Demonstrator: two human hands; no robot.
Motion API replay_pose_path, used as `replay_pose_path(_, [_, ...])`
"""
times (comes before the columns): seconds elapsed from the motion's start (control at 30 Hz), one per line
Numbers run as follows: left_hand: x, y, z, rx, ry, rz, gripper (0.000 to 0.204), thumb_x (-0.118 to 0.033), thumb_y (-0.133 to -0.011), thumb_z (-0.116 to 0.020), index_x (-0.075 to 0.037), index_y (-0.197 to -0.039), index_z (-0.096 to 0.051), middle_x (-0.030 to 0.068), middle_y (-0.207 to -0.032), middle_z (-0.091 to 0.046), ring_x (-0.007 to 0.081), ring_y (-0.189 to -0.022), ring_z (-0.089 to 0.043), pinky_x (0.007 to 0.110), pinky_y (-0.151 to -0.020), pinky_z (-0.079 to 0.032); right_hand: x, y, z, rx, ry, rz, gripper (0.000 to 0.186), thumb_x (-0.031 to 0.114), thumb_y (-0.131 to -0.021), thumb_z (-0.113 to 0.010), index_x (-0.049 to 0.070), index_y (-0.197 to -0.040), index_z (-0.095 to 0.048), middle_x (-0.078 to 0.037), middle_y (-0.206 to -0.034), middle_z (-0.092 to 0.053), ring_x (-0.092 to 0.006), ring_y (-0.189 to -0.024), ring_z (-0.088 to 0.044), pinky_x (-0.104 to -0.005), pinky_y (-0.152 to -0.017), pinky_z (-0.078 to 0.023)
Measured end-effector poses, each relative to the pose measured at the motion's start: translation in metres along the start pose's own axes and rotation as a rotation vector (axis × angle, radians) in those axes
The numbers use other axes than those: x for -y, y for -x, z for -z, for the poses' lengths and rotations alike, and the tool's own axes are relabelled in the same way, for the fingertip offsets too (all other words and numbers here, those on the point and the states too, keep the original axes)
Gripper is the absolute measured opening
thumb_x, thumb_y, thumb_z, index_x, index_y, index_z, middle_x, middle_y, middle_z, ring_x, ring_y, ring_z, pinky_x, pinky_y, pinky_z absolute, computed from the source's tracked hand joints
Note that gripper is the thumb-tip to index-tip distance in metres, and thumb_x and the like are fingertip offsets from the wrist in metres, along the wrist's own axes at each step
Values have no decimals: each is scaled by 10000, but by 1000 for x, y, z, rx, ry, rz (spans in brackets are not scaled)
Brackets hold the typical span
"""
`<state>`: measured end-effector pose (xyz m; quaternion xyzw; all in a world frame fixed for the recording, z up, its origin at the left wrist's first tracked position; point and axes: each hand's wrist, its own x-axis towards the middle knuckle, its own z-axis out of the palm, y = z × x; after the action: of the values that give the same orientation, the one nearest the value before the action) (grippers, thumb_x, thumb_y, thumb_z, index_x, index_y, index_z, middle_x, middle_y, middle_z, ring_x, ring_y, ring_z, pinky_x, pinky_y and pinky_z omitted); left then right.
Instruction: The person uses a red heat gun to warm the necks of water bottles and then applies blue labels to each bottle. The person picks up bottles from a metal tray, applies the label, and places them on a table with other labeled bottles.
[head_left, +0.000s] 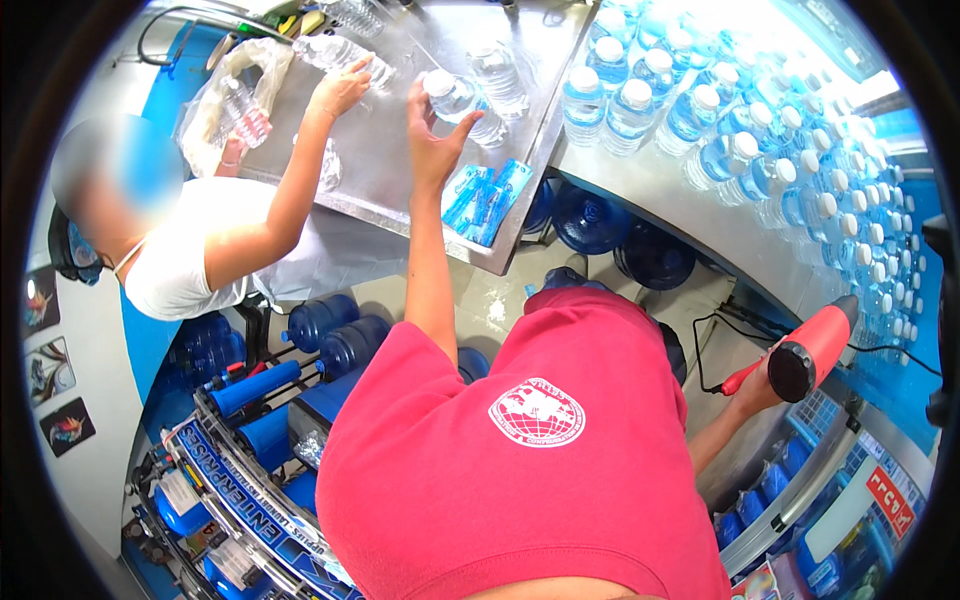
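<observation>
My left hand (436,150) reaches over the steel table, its thumb and fingers curved round a clear water bottle (452,96) with a white cap. Another capped water bottle (497,80) stands just behind it. Below that hand, a stack of blue printed plastic sleeves (487,203) lies by the table's corner. Out to the right, my right hand (757,388) is closed on the handle of a red heat gun (822,345) with a black round end and a dark nozzle. The heat gun's black cord (705,350) trails beside it.
A co-worker at the left touches a clear bottle (335,52) lying on the table (395,195). Near their other hand is a plastic bag (205,125). Rows of capped bottles (690,118) crowd the right-hand counter (640,180). Large blue water jugs (590,222) stand underneath.
</observation>
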<state>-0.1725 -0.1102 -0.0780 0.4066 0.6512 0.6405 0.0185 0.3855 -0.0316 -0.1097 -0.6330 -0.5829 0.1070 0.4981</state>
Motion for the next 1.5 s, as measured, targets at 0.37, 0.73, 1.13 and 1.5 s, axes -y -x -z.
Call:
replay_pose_path(0.37, [0,15,-11,70,-40,133,453,5,-783,-798,34,-1173,-569,103,-1104,-657,155,-990,-638,301,-860,-524,-10,4,9,-18,73,148,99,90,-915,-670,-6,-891,-670,-42,-749,-633,-138,-639,-593,-283,-623,-499])
replay_pose_path(0.73, [-88,100,-150,330,70,46,573,-89,-737,-828,-27,-1237,-556,99,-1043,-678,148,-985,-648,295,-874,-507,7,-5,34,-16,-159,-67,91,60,-932,-637,-24,-947,-606,-59,-768,-606,-145,-655,-579,-280,-617,-495])
replay_pose_path(1.13, [-43,100,-213,498,292,241,705,-47,-735,-841,-18,-1322,-452,97,-1219,-601,179,-1163,-578,345,-1014,-452,14,18,99,315,-746,-310,509,361,-914,-597,-24,-1215,-451,-120,-1005,-521,-217,-843,-578,-373,-796,-484])
replay_pose_path(1.5, [-52,70,-191,779,53,346,738,-114,-743,-853,-25,-1352,-447,104,-1267,-601,212,-1205,-561,369,-1052,-427,-42,37,127,879,-21,-67,282,213,-944,-620,25,-1151,-577,-76,-1046,-593,-187,-964,-595,-337,-913,-462])
